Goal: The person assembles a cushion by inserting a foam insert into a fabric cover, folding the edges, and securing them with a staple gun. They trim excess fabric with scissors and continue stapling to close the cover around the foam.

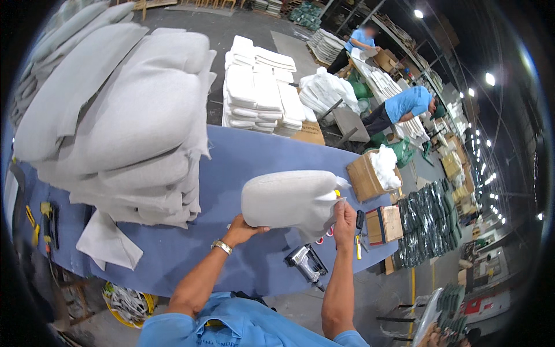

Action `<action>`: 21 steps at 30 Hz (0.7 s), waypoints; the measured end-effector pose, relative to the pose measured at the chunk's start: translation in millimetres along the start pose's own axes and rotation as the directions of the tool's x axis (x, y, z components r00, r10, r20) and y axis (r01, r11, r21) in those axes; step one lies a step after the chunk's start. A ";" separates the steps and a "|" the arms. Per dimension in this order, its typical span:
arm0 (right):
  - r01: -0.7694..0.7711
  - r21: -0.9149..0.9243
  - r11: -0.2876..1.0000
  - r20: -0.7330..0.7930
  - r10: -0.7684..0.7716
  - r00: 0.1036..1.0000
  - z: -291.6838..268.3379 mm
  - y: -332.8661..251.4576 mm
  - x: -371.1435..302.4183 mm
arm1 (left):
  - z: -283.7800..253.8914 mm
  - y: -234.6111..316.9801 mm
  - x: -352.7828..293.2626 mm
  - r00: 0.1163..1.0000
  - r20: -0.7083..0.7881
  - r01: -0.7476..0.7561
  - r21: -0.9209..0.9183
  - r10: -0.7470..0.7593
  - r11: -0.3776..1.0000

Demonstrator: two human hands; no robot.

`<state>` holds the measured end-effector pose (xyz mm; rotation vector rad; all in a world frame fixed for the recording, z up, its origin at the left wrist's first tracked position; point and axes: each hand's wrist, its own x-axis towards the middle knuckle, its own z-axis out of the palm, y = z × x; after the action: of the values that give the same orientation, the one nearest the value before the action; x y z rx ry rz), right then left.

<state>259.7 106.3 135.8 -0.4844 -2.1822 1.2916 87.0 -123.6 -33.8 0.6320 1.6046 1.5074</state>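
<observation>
A light grey fabric-covered cushion (283, 198) is held tilted above the blue table (231, 156). My left hand (244, 230), a metal watch at its wrist, grips the lower left edge, with some fingers hidden underneath. At the opposite end, my right hand (345, 221) pinches the loose cover fabric. That end is gathered and bunched, with a wisp of white filling showing at its upper corner. Below the cushion lies a staple gun (306, 263). Red-handled scissors (325, 235) are partly hidden between cushion and right hand. A yellow cutter (358, 247) rests right of that hand.
A tall pile of grey cushions (139, 110) fills the table's left side, with a fabric scrap (108, 240) before it. A carton of white stuffing (370, 176) and a smaller box (384, 224) stand right. White cushion stacks (254, 92) rise beyond. Two people work farther back.
</observation>
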 end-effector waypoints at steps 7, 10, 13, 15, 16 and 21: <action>0.070 0.155 0.985 -0.182 -0.042 0.982 -18.9 8.9 -15.3 | -5.7 43.9 -65.5 0.988 -0.071 -0.135 0.038 0.137 0.990; 0.093 0.358 0.929 -0.265 0.005 0.964 -2.4 16.1 -20.2 | 0.7 52.0 -93.0 0.952 -0.134 -0.268 0.079 0.277 0.960; 0.139 0.445 0.885 -0.352 0.030 0.935 15.9 13.2 -23.1 | 18.4 45.0 -109.5 0.825 -0.199 -0.480 0.249 0.529 0.841; 0.156 0.431 0.889 -0.404 0.036 0.914 26.2 8.8 -24.2 | 26.9 38.4 -118.0 0.676 -0.233 -0.599 0.379 0.699 0.706; 0.150 0.365 0.919 -0.434 0.025 0.901 25.0 -0.8 -23.0 | 27.8 40.3 -120.2 0.682 -0.222 -0.600 0.373 0.697 0.707; 0.061 0.323 0.944 -0.409 0.081 0.909 15.7 -3.1 -26.6 | 13.2 95.8 -154.7 0.861 -0.257 -0.395 0.206 0.439 0.895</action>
<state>270.6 79.2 125.2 -0.5752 -1.5754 1.3775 163.7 -227.6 95.1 0.9182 1.9074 1.8845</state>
